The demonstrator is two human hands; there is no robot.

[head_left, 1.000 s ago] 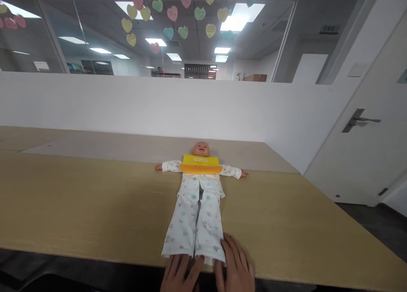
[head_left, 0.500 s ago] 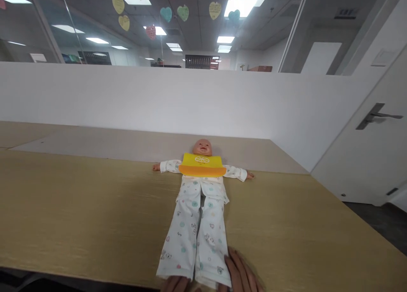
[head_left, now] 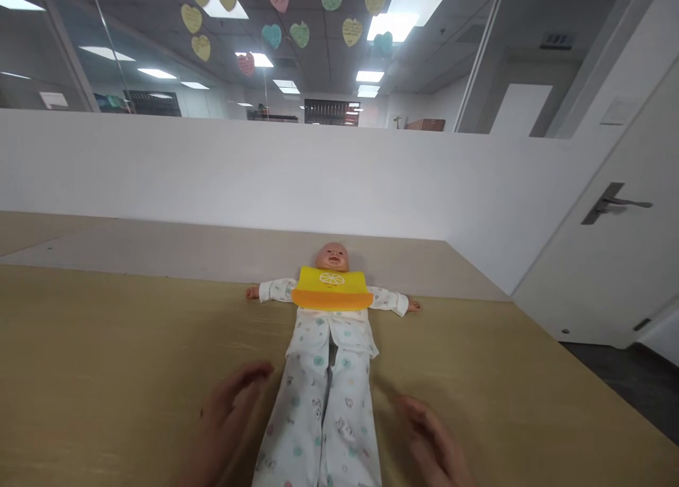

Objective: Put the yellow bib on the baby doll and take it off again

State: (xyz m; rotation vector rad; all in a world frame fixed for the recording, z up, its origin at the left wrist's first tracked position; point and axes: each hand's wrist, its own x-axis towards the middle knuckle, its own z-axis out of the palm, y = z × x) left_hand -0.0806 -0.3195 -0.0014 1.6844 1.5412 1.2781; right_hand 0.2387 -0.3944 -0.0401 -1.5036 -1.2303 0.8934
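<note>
A baby doll [head_left: 332, 256] lies on its back, arms stretched out to both sides. It wears a white patterned top [head_left: 310, 329] and matching trousers [head_left: 347, 409], whose leg ends run out of view. Over its chest lies a yellow bib [head_left: 332, 282] with an orange lower edge. My left hand [head_left: 228, 416] is beside the trousers on the left, fingers apart and somewhat blurred, holding nothing. To the right of the trousers, my right hand [head_left: 431, 437] is open and empty, its fingers slightly curled. Neither hand touches the doll.
The doll rests on a wood-coloured table [head_left: 132, 345] with a grey board [head_left: 175, 250] along its back. Behind stands a white wall [head_left: 265, 176] topped by glass with heart-shaped notes. A door [head_left: 610, 261] with a metal handle is at the right.
Both hands have let go of the trouser ends and moved up along the legs, one on each side. The view has tilted up slightly, so the doll sits lower.
</note>
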